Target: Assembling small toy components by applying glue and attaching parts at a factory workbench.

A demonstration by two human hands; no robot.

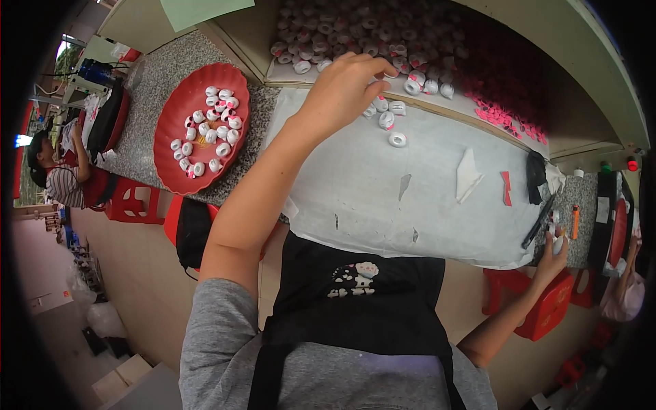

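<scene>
My left hand (348, 85) reaches over the front lip of a compartment, its fingers bent and the thumb apart from the index finger. Nothing shows in its grip. Small white ring-shaped pieces with pink marks (414, 83) lie beside its fingertips. A few more white pieces (398, 139) have come to rest on the white sheet (355, 198) below the hand. At the table's right edge my right hand (549, 260) is closed round a small white piece (558, 244), partly covered by the fingers.
A red scalloped dish (167, 137) with several white pieces stands left on the speckled counter. Small pink pieces (506, 117) fill the compartment's right side. Paper scraps (469, 175), a black pen (538, 222) and an orange cutter (575, 222) lie rightward. People sit at both sides.
</scene>
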